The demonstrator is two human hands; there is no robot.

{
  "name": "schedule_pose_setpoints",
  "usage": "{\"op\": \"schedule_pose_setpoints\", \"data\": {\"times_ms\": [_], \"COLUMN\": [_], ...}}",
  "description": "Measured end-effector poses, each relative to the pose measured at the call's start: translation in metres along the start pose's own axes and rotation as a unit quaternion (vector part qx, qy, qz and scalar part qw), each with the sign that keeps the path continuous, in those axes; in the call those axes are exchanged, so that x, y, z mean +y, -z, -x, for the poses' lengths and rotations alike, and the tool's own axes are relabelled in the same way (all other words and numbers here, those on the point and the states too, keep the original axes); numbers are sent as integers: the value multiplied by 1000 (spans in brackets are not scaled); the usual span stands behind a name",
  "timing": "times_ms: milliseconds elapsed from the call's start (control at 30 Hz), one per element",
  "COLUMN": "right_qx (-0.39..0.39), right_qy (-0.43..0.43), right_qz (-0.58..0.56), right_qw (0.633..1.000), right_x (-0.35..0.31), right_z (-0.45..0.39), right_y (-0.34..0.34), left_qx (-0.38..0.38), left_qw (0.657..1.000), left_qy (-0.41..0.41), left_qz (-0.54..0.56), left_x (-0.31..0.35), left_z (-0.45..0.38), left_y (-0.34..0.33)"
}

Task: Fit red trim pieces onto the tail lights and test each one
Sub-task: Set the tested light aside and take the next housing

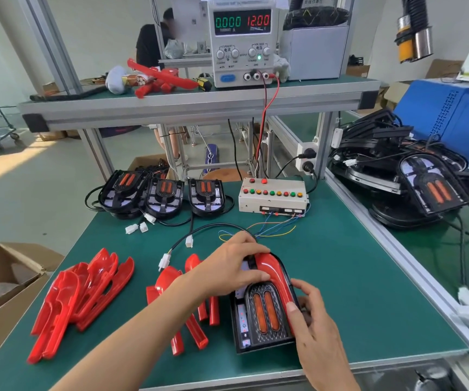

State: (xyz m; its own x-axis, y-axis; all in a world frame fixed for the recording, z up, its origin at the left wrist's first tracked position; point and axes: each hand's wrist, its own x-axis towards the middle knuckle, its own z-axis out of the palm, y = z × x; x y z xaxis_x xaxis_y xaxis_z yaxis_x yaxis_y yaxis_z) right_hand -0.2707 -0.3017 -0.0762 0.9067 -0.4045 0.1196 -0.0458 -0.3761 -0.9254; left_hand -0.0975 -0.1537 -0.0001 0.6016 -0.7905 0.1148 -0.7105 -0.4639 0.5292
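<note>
Left hand: (pixel 236 266) fingers curled over the upper curve of a red trim piece (pixel 274 273), pressing it onto the tail light (pixel 261 311) near the front edge of the green bench (pixel 354 277).
Right hand: (pixel 316 325) thumb and fingers pinch the light's right edge and the trim's lower end.
Trim seating: right-side piece looks nearly home; the light's left side is bare, so 1 more piece seems due.
Testing: its connector (pixel 164 261) lies loose, unplugged from the test box (pixel 272 197); supply (pixel 243 43) reads 0.000 A, 12.00 V.
Stock left: loose trims (pixel 81 294) piled at left, more beside the light.
Queue: 3 untrimmed lights (pixel 165 197) at the back, a heap (pixel 413 170) on the right bench.
</note>
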Motion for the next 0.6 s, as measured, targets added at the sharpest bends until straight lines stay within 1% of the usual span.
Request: {"op": "schedule_pose_setpoints", "data": {"times_ms": [167,267,333,400,533,600], "right_qx": [-14,-14,-11,-12,-24,-31], "right_qy": [-10,-9,-4,-2,-1,2], "right_qz": [15,16,16,12,6,-2], "right_qw": [1000,1000,1000,1000,1000,1000], "right_x": [1,2,2,1,2,1], "right_z": [0,0,1,1,1,1], "right_y": [2,3,2,3,5,6], "left_qx": [11,27,51,58,14,-7], "left_qw": [999,995,991,984,969,952], "left_qy": [19,64,103,146,185,203], "left_qz": [38,74,73,90,161,229], "left_x": [-6,-7,-8,-8,-6,-4], "left_z": [2,4,5,6,7,7], "left_y": [4,7,7,9,14,16]}}
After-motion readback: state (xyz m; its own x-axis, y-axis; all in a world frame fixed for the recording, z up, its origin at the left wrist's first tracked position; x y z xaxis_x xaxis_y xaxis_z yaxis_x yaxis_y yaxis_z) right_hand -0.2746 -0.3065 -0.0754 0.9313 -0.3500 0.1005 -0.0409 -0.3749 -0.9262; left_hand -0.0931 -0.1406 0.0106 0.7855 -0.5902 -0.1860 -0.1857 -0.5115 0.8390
